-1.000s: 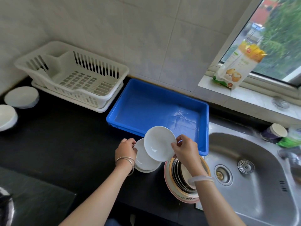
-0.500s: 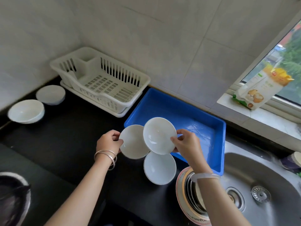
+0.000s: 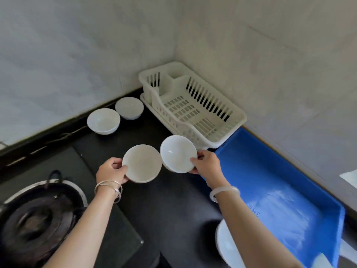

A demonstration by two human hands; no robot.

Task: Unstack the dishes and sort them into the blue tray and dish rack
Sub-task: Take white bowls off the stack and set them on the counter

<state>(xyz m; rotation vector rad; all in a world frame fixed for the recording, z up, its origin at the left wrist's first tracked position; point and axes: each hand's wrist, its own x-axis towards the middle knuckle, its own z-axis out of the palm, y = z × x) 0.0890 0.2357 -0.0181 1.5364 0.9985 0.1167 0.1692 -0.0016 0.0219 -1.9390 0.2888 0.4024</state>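
Smooth round dish, left grip, glossy white bowl, right grip

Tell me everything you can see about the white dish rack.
The dish rack is cream-white plastic with slotted walls and a gridded floor, plus a walled compartment at its far end. It looks empty, sits level on a matching drip tray on the black counter in the wall corner, its near end beside the blue tray.

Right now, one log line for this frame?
left hand: holds left bowl | right hand: holds right bowl | bowls: side by side above counter | dish rack: no dishes | phase: unstacked, not yet placed
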